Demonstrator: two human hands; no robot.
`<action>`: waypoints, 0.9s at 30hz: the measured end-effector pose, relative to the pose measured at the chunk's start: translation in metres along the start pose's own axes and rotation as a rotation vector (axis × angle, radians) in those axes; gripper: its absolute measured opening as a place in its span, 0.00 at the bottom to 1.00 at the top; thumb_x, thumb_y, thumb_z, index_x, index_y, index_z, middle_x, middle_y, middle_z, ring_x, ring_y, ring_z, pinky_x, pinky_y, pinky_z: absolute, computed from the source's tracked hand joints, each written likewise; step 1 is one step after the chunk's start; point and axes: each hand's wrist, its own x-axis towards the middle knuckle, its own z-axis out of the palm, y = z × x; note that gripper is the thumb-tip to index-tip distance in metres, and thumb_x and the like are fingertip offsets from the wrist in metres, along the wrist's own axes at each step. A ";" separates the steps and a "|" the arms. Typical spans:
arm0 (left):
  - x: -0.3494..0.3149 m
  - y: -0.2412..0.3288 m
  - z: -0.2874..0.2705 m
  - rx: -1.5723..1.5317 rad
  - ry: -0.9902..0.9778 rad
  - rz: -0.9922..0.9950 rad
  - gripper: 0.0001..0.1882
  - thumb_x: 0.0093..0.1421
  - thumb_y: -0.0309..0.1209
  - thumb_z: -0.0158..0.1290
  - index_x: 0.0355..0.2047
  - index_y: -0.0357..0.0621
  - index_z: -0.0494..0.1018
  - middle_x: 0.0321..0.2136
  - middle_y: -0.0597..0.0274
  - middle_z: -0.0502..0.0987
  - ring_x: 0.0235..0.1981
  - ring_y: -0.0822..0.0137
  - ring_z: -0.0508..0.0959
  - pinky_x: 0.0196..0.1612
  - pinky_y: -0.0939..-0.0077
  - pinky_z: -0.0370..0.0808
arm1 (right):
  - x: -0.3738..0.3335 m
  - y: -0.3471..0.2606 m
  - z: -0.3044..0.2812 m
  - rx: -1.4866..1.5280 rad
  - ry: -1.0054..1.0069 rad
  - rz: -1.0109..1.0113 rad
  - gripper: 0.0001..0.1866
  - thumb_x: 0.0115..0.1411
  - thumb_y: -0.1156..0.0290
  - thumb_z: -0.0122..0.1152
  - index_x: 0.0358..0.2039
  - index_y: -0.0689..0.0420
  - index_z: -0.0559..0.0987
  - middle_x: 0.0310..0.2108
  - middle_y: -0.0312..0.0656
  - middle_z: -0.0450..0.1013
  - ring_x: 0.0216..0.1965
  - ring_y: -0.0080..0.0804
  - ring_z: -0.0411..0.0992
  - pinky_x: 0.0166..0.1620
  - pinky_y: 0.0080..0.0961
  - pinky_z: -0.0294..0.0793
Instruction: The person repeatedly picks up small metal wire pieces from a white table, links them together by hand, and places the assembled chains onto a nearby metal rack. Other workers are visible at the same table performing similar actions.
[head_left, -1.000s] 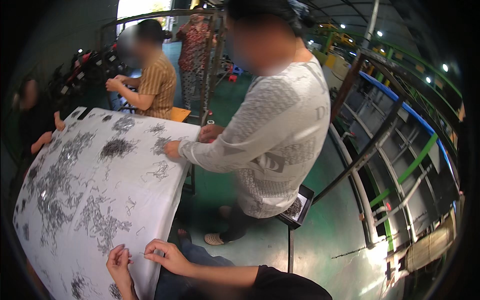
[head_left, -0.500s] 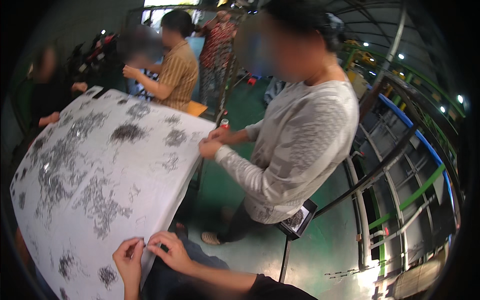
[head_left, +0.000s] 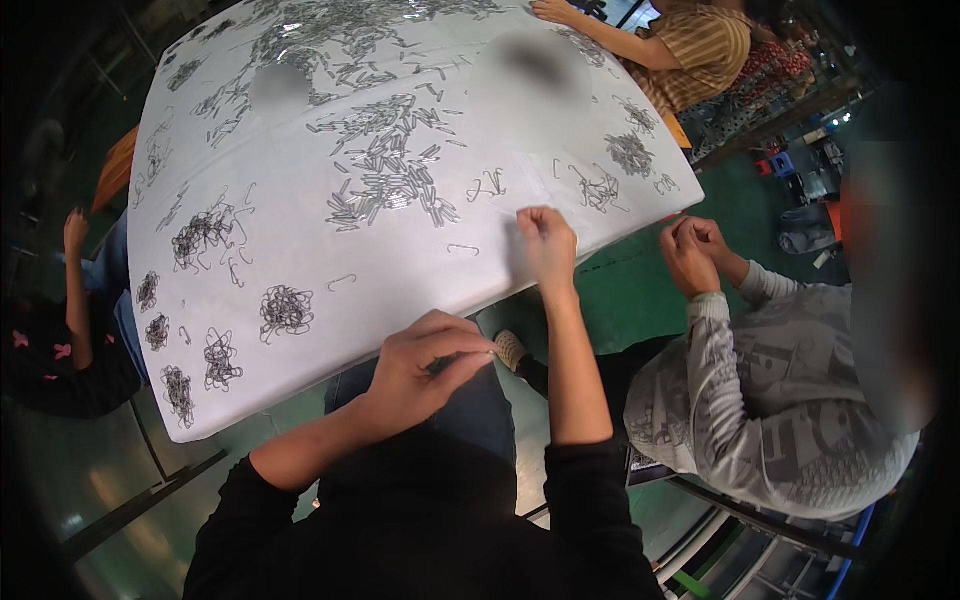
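Note:
My left hand [head_left: 425,368] is just off the table's near edge, thumb and forefinger pinched together. A tiny speck shows at its fingertips, too small to name. Over the right part of the near edge, my right hand [head_left: 550,250] has its fingers curled toward the white tabletop [head_left: 400,290]; whatever they hold, if anything, is hidden. Close by on the cloth are a few thin wire hooks [head_left: 488,185] and a single hook [head_left: 462,248]. Another loose hook [head_left: 342,281] lies nearer my left hand, beside a tangled pile of wire hooks [head_left: 286,312].
Slim metal pieces [head_left: 390,165] spread across the table's middle. Several more hook piles [head_left: 205,235] lie at left. A co-worker in a grey patterned top [head_left: 760,390] stands close at right, hands together. Another in a striped shirt [head_left: 700,50] reaches over the far right corner.
The view has swung down and toward the left. My hands, fingertips together at the table's edge before, are now apart; the right one has moved over the tabletop.

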 end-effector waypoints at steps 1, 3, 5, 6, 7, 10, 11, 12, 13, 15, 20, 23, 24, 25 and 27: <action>0.000 0.002 0.002 -0.026 0.012 -0.047 0.07 0.54 0.19 0.58 0.34 0.41 0.81 0.33 0.61 0.78 0.32 0.73 0.77 0.36 0.80 0.74 | 0.023 0.004 0.009 -0.064 -0.018 -0.042 0.11 0.57 0.65 0.61 0.33 0.61 0.81 0.30 0.45 0.78 0.33 0.33 0.76 0.39 0.30 0.73; 0.002 0.001 0.004 -0.020 0.017 -0.009 0.07 0.54 0.19 0.58 0.34 0.41 0.81 0.32 0.61 0.78 0.32 0.72 0.77 0.35 0.79 0.75 | 0.058 0.006 0.026 -0.230 -0.088 0.020 0.11 0.56 0.64 0.62 0.32 0.59 0.82 0.30 0.45 0.78 0.34 0.38 0.77 0.39 0.33 0.73; 0.003 0.000 0.002 0.000 0.023 0.002 0.07 0.54 0.20 0.59 0.34 0.41 0.81 0.31 0.61 0.79 0.31 0.70 0.78 0.34 0.79 0.75 | 0.083 0.002 0.044 -0.369 -0.173 0.074 0.11 0.54 0.64 0.63 0.32 0.57 0.82 0.31 0.45 0.79 0.34 0.40 0.77 0.39 0.35 0.74; 0.004 0.000 0.000 -0.006 0.028 0.010 0.07 0.53 0.20 0.59 0.34 0.41 0.81 0.31 0.61 0.79 0.31 0.70 0.78 0.33 0.79 0.75 | 0.090 -0.002 0.052 -0.480 -0.225 0.056 0.11 0.54 0.63 0.63 0.32 0.57 0.83 0.31 0.44 0.79 0.34 0.40 0.77 0.39 0.35 0.74; 0.004 0.000 0.000 -0.007 0.032 0.013 0.07 0.53 0.20 0.59 0.34 0.41 0.81 0.31 0.61 0.79 0.31 0.70 0.78 0.33 0.79 0.74 | 0.093 -0.006 0.059 -0.593 -0.263 0.030 0.11 0.54 0.63 0.63 0.32 0.56 0.83 0.31 0.44 0.79 0.34 0.39 0.77 0.39 0.35 0.74; 0.001 -0.001 -0.002 -0.011 0.037 0.009 0.07 0.53 0.20 0.59 0.33 0.41 0.81 0.31 0.60 0.79 0.31 0.69 0.77 0.32 0.78 0.74 | 0.098 -0.012 0.058 -0.577 -0.393 0.069 0.10 0.53 0.61 0.63 0.32 0.53 0.83 0.34 0.43 0.79 0.37 0.41 0.77 0.40 0.36 0.75; 0.000 -0.001 -0.003 -0.011 0.039 0.007 0.07 0.53 0.20 0.59 0.33 0.41 0.81 0.31 0.60 0.79 0.30 0.69 0.77 0.32 0.78 0.74 | 0.098 -0.013 0.054 -0.516 -0.434 0.105 0.10 0.52 0.61 0.62 0.31 0.52 0.83 0.36 0.44 0.79 0.38 0.42 0.77 0.41 0.37 0.75; -0.001 -0.001 -0.004 -0.012 0.038 0.011 0.07 0.54 0.21 0.59 0.34 0.41 0.80 0.31 0.61 0.79 0.31 0.68 0.78 0.32 0.77 0.74 | 0.098 -0.013 0.049 -0.483 -0.443 0.120 0.10 0.53 0.61 0.62 0.32 0.52 0.83 0.36 0.44 0.79 0.39 0.41 0.77 0.42 0.37 0.75; -0.002 -0.001 -0.004 -0.013 0.040 0.017 0.07 0.55 0.22 0.59 0.35 0.42 0.80 0.31 0.61 0.79 0.31 0.68 0.78 0.33 0.77 0.75 | 0.098 -0.013 0.044 -0.456 -0.448 0.137 0.10 0.53 0.61 0.61 0.33 0.52 0.83 0.36 0.44 0.79 0.39 0.41 0.77 0.42 0.37 0.75; -0.005 -0.001 -0.006 -0.012 0.037 0.018 0.07 0.56 0.22 0.58 0.35 0.42 0.79 0.32 0.61 0.79 0.31 0.67 0.78 0.33 0.76 0.75 | 0.094 -0.015 0.041 -0.464 -0.450 0.161 0.10 0.54 0.61 0.61 0.33 0.52 0.83 0.36 0.43 0.79 0.39 0.40 0.77 0.42 0.35 0.75; -0.011 0.000 -0.007 0.017 0.050 0.019 0.06 0.56 0.23 0.58 0.35 0.41 0.79 0.32 0.61 0.80 0.31 0.66 0.78 0.34 0.76 0.75 | 0.089 -0.029 0.061 -0.786 -0.526 -0.040 0.12 0.56 0.66 0.55 0.37 0.56 0.82 0.41 0.45 0.78 0.42 0.41 0.77 0.45 0.38 0.75; -0.014 -0.001 -0.006 0.034 0.080 0.014 0.06 0.56 0.24 0.58 0.35 0.41 0.79 0.31 0.62 0.80 0.31 0.66 0.78 0.34 0.75 0.75 | 0.083 -0.036 0.061 -0.884 -0.526 -0.227 0.12 0.57 0.70 0.52 0.39 0.58 0.81 0.42 0.45 0.78 0.42 0.41 0.77 0.46 0.38 0.76; -0.015 -0.003 -0.005 0.034 0.091 0.026 0.06 0.56 0.24 0.58 0.35 0.41 0.79 0.31 0.62 0.80 0.30 0.66 0.77 0.34 0.75 0.74 | 0.081 -0.038 0.058 -0.875 -0.530 -0.247 0.12 0.57 0.71 0.53 0.39 0.58 0.80 0.41 0.45 0.78 0.41 0.42 0.77 0.46 0.37 0.76; -0.015 -0.004 -0.005 0.033 0.105 0.036 0.06 0.56 0.24 0.58 0.35 0.41 0.79 0.31 0.62 0.80 0.30 0.66 0.77 0.34 0.74 0.74 | 0.079 -0.039 0.053 -0.890 -0.551 -0.245 0.12 0.57 0.71 0.53 0.39 0.59 0.80 0.41 0.45 0.78 0.41 0.43 0.77 0.46 0.37 0.76; -0.017 -0.006 -0.004 0.032 0.124 0.019 0.07 0.56 0.23 0.57 0.36 0.41 0.79 0.31 0.61 0.80 0.30 0.67 0.77 0.33 0.75 0.75 | 0.065 -0.040 0.044 -0.785 -0.530 -0.243 0.11 0.56 0.73 0.55 0.39 0.60 0.79 0.38 0.46 0.78 0.40 0.42 0.77 0.44 0.35 0.76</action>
